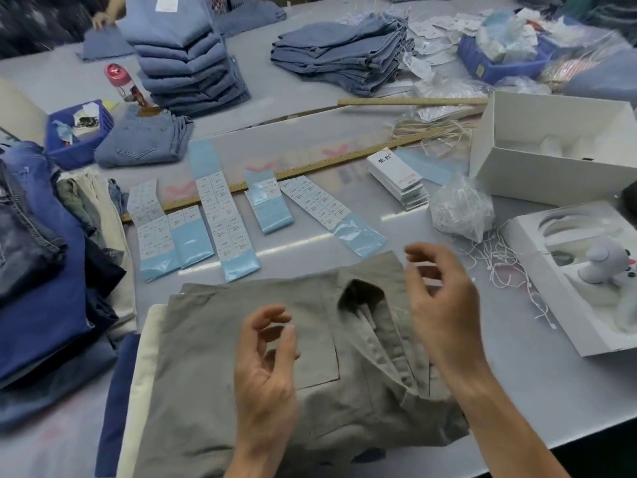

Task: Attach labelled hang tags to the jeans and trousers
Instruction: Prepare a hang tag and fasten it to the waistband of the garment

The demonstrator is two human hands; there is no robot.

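Note:
Folded grey-green trousers [213, 367] lie before me on top of cream and navy garments, waistband open at the upper right. My left hand [267, 367] hovers over the back pocket, fingers curled apart, holding nothing. My right hand [444, 305] floats over the waistband edge, fingers loosely spread and empty. Strips of printed size labels [220, 215] on blue backing lie beyond the trousers. A stack of white hang tags [396, 177] sits farther right. A bag of clear tag strings [460, 208] and loose white strings [499, 267] lie beside my right hand.
Piled jeans and trousers [41, 257] fill the left edge. Stacks of folded jeans [186, 60] stand at the back, with blue bins [77, 132], a pink bottle [119, 77], two long rulers [310, 167] and open white boxes [558, 150] on the right. Another person's hand [103, 17] shows far left.

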